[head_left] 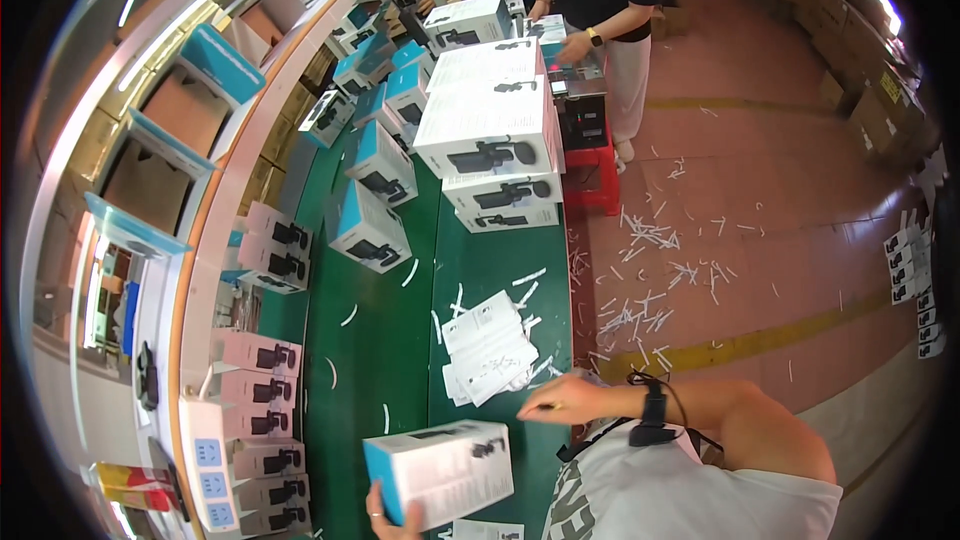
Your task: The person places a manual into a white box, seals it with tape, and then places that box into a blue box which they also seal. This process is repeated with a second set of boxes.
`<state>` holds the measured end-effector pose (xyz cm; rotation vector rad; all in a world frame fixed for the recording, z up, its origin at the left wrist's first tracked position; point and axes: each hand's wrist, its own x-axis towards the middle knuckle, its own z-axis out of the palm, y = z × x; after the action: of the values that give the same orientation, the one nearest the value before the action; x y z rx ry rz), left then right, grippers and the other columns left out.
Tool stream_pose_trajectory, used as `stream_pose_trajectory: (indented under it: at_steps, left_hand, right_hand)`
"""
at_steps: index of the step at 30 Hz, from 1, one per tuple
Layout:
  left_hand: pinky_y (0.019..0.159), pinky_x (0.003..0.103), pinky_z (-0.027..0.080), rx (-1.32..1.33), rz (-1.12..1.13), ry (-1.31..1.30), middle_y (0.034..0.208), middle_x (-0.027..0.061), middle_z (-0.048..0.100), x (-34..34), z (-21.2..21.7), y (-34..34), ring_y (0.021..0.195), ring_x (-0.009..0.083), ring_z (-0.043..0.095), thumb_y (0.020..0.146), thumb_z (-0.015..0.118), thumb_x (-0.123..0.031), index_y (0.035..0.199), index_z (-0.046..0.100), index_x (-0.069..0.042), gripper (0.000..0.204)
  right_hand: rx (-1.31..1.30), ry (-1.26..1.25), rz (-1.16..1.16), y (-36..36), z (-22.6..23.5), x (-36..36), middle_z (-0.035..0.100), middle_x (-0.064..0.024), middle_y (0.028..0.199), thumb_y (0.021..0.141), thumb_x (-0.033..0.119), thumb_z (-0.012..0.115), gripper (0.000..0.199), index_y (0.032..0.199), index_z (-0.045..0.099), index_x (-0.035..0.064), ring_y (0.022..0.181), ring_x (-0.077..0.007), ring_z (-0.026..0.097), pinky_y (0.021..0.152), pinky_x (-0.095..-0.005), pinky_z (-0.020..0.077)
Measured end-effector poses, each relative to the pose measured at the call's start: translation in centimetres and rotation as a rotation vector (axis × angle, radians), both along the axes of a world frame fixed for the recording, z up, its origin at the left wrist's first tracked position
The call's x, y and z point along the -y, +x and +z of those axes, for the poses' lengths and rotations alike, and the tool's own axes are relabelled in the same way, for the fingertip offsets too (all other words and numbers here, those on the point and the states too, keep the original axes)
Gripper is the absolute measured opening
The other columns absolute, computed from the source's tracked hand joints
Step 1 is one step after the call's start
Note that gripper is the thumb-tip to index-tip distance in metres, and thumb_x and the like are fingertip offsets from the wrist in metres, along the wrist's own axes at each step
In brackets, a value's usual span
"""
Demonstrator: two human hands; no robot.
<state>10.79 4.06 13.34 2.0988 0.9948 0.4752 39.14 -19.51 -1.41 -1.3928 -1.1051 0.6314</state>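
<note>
Clock set with 12 at the top edge of your view. Far left, 8 o'clock: a hard white plastic power strip (pixel 208 485) with blue socket plates. Beside it, a column of stacked cartons (pixel 265 390), flat-faced, printed with dark shapes. Next, the smooth green table (pixel 375 385), with curled paper slivers on it.

At 7 o'clock your left hand (pixel 396 522) grips the near-left corner of the box (pixel 450 480), digits spread across its blue end and white long face. From these fingers the box extends toward 2 o'clock. Its long axis runs roughly 8:30 to 2:30, tilting up to the right; whether its base touches the table is hidden. Material: printed card, crisp edges, oblong.

Up from the box, near 12, lies a loose pile of thin white sheets (pixel 488 352); beyond it, a tall white carton stack (pixel 490 140).

To the right, your right hand (pixel 556 402) is just beside the box's upper-right corner, the box lying toward 8 from its fingertips. Those fingers are bent; you can't make out whether they clasp the small dark object there. Left hand nearer: already in contact.
</note>
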Motion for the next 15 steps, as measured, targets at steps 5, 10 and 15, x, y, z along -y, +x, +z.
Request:
stream_pose_trajectory:
  at_steps: [5, 10, 15]
  left_hand:
    - [0.113, 0.052, 0.039, 0.433, -0.044, -0.740, 0.146, 0.0233, 0.051, -7.4, -5.7, 8.8, 0.136, 0.0344, 0.051, 0.103, 0.061, -0.040, 0.149, 0.048, -0.006, 0.059]
    - [0.095, 0.043, 0.052, 0.248, -0.170, -1.122, 0.127, 0.0080, 0.068, -8.5, -12.8, 27.7, 0.116, 0.0204, 0.064, 0.106, 0.057, -0.039, 0.142, 0.055, -0.010, 0.046]
    - [0.087, 0.038, 0.055, 0.264, 0.063, -1.057, 0.113, 0.0068, 0.071, -6.2, -19.4, 40.3, 0.104, 0.0213, 0.066, 0.104, 0.062, -0.035, 0.134, 0.060, -0.008, 0.041]
  right_hand:
    - [-0.351, -0.276, -0.305, 3.1, -3.8, 6.0, 0.078, -0.0052, 0.106, 0.106, 0.024, 0.061, 0.027, 0.114, 0.074, 0.0022, 0.079, -0.0109, 0.069, 0.068, -0.0268, 0.0544]
    - [-0.815, -0.276, -0.397, 3.2, -6.3, 6.5, 0.076, -0.0036, 0.103, 0.108, 0.027, 0.057, 0.031, 0.120, 0.068, 0.0007, 0.064, -0.0065, 0.057, 0.059, -0.0215, 0.0476]
    - [-0.820, -0.306, -0.465, 6.1, -4.7, 5.7, 0.075, -0.0065, 0.104, 0.108, 0.026, 0.056, 0.033, 0.127, 0.063, -0.0001, 0.057, -0.0071, 0.053, 0.052, -0.0220, 0.0449]
